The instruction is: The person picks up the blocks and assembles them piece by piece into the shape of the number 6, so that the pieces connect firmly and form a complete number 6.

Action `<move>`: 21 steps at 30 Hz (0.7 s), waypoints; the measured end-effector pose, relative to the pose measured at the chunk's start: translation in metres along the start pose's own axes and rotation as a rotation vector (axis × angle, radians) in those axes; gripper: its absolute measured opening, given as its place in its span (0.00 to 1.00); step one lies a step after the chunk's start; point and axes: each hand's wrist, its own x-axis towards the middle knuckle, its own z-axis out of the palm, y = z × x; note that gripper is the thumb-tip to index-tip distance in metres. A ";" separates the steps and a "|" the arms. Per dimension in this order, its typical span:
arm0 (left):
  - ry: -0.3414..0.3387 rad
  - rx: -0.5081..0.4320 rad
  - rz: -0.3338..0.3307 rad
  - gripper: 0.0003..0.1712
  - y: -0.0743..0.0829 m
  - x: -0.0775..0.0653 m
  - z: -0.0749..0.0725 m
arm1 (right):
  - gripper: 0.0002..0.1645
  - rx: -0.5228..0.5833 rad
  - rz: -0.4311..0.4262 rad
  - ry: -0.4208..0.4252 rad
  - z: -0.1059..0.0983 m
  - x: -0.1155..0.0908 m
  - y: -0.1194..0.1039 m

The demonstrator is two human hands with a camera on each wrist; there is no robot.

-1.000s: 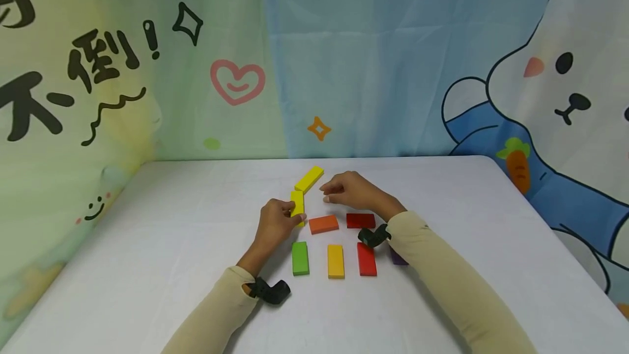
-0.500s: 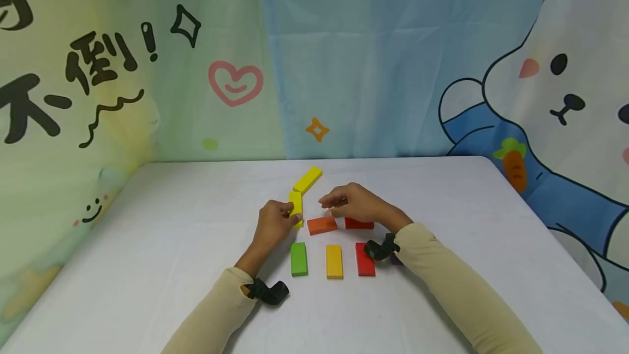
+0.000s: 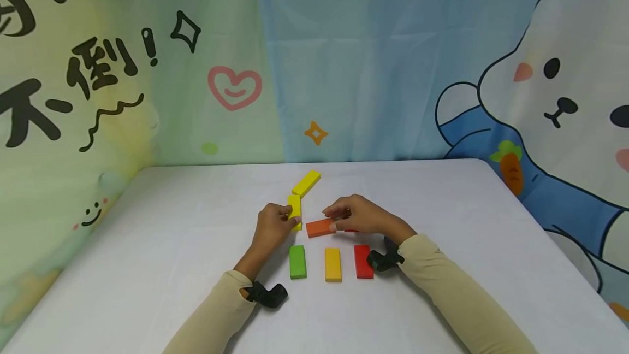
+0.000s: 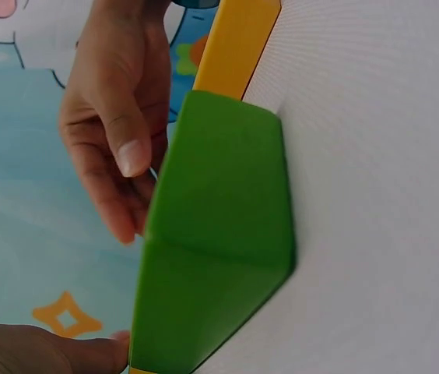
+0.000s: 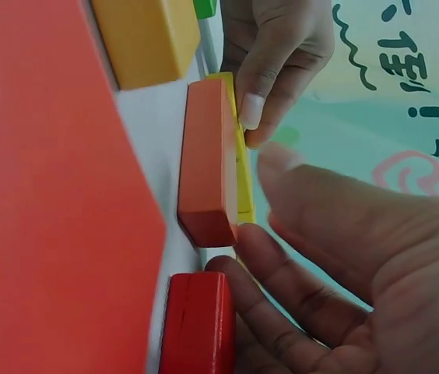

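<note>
My left hand (image 3: 272, 226) pinches a yellow block (image 3: 295, 213) between thumb and fingers as it lies on the table. At that block's far end, a second yellow block (image 3: 306, 183) lies at a slant, the two ends meeting. My right hand (image 3: 362, 214) is over the orange block (image 3: 318, 228), thumb and fingers spread apart. In the right wrist view, those fingertips are right at the near end of the orange block (image 5: 208, 164), and a red block (image 5: 198, 323) lies beside them. In the head view that red block is mostly hidden under the right hand.
Nearer the person, a green block (image 3: 297, 262), an amber block (image 3: 333, 265) and another red block (image 3: 363, 261) lie in a row on the white table (image 3: 147, 266). A printed cloth (image 3: 344, 70) hangs behind the table's far edge.
My right hand has come down and toward the person, from beside the slanted yellow block to the orange block. The left hand stays on its yellow block. The head view has tilted slightly.
</note>
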 end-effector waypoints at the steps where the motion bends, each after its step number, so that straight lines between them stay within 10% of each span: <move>1: 0.002 0.002 0.000 0.24 0.000 0.000 0.000 | 0.24 -0.002 -0.004 -0.003 0.001 0.000 0.001; 21: -0.001 0.003 -0.006 0.24 0.003 -0.002 -0.002 | 0.23 -0.071 0.019 -0.005 0.009 0.006 -0.005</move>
